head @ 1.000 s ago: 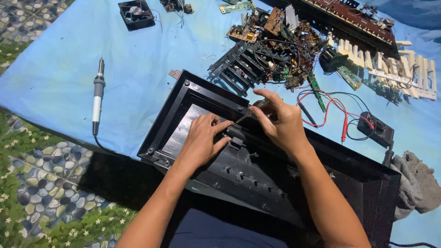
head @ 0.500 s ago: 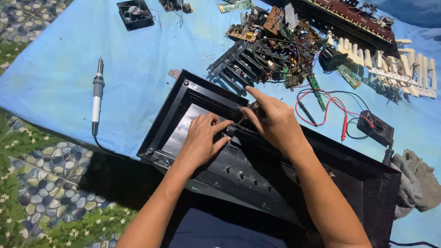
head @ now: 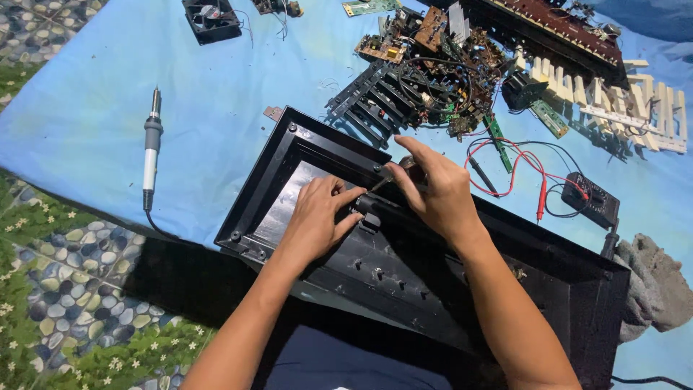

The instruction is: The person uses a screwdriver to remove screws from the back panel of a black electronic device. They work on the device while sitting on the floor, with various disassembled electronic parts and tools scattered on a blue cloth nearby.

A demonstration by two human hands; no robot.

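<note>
I look down from a head camera at my two bare arms, which reach forward over a long black plastic casing [head: 433, 289], open side up, that lies slantwise on a light blue cloth [head: 216, 94].

My left hand [head: 314, 220] rests palm down inside the casing. Its fingers are curled over a dark raised bar [head: 382, 209] and press on it, it seems to keep the part from shifting. It grips nothing that I can lift.

My right hand [head: 433, 191] is closed around the handle of a small screwdriver [head: 381, 182]. The thin metal shaft points left and down toward the fingertips of the left hand, so the tip meets the casing right beside the steadying fingers. The index finger stretches out along the top, probably to guide the tool.

Left of the casing, well apart from both hands, a grey and white soldering iron [head: 150, 148] lies on the cloth with its cord trailing off the edge. Beyond the casing sits a heap of circuit boards and black plastic frames [head: 426, 72]. To the right a small black multimeter [head: 590, 201] lies with its red and black probe leads [head: 520, 162] looped beside it. A row of pale piano-style keys [head: 613, 101] lies at the far right, a small black cooling fan [head: 211, 16] at the top left, and a grey rag [head: 657, 278] at the right edge. A floral and pebble-patterned mat [head: 50, 289] shows beneath the cloth.
</note>
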